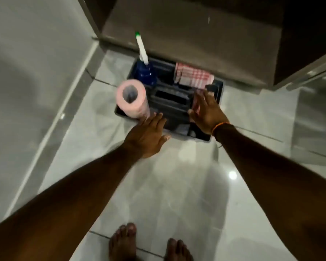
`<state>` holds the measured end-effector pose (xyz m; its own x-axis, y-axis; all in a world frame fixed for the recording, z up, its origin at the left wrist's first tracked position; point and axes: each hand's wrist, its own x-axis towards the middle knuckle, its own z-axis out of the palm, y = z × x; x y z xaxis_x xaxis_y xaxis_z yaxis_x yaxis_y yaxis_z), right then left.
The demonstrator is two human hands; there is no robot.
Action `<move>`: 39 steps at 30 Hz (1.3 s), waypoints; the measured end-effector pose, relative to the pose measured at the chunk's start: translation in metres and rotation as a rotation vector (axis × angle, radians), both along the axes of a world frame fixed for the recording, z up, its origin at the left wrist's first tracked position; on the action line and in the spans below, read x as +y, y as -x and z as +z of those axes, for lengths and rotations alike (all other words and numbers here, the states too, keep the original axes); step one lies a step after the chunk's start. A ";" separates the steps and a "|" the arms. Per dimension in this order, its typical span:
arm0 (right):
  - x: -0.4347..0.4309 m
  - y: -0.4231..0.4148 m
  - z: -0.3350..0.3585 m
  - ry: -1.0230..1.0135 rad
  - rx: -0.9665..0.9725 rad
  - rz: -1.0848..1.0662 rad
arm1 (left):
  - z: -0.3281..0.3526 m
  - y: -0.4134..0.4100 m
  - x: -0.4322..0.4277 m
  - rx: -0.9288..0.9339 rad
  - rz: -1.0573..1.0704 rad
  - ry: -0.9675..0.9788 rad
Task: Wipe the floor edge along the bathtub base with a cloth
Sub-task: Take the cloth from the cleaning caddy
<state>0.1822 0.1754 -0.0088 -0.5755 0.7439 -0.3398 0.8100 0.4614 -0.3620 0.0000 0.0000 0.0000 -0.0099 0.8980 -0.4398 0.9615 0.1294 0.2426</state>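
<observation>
So I was only at the fetching-a-cloth stage, nothing wiped yet. The caddy (217, 87) sat on the floor tiles (196, 185) against the cabinet base, with the checked cloth (194, 77) folded in its far right corner. My right hand (207, 112) hovered over the caddy's right side, fingers spread wide, gripping nothing. My left hand (147, 137) was flat and open at the near edge, just beside the pink paper roll (133, 99). Next move, I figured: reach further in, pinch that cloth, then head to the tub (26, 72) on the left.
</observation>
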 end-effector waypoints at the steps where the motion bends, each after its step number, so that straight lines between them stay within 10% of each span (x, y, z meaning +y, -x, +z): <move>1: 0.003 0.000 -0.021 -0.012 -0.011 -0.006 | -0.017 0.000 0.001 0.001 0.004 -0.004; 9: 0.003 0.003 -0.077 -0.081 -0.039 -0.084 | -0.079 0.000 -0.018 0.050 0.005 -0.093; 20: -0.028 0.025 0.003 0.247 0.718 -0.805 | -0.022 0.022 -0.071 -0.110 0.246 -0.033; 28: -0.146 0.043 0.043 0.351 0.829 -0.708 | 0.010 0.057 -0.226 -0.058 0.574 0.025; 39: -0.276 0.152 -0.029 0.373 0.514 -0.119 | -0.064 0.074 -0.407 -0.040 1.003 0.115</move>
